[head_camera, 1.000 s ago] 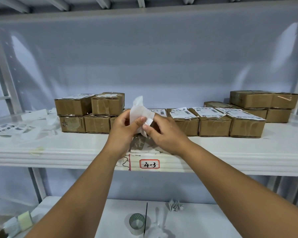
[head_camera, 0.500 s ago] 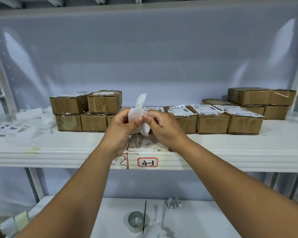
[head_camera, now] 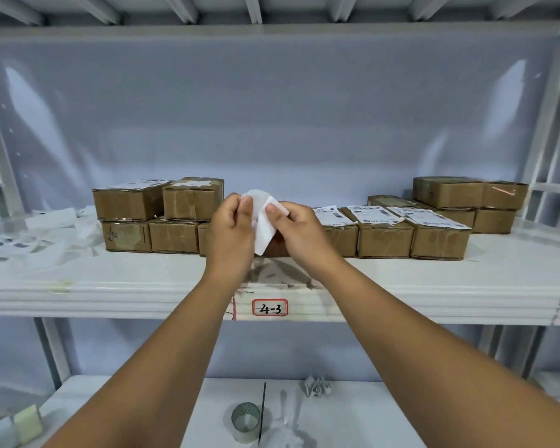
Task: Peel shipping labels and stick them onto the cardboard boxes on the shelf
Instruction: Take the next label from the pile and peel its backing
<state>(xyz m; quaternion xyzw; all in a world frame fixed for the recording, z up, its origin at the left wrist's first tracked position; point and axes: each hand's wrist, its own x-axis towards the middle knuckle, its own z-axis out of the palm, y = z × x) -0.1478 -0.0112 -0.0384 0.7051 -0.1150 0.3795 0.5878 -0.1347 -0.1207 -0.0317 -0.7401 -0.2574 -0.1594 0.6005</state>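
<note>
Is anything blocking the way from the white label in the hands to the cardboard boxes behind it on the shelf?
Nothing visible does. Left hand and right hand pinch the white paper label directly before the brown cardboard boxes on the white shelf.

Bare forearms, bare left hand (head_camera: 232,232) and right hand (head_camera: 301,236), nails short and plain.

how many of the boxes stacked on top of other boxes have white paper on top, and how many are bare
paper-topped boxes, left stack: 2
bare-topped boxes, right stack: 2
total: 4
</note>
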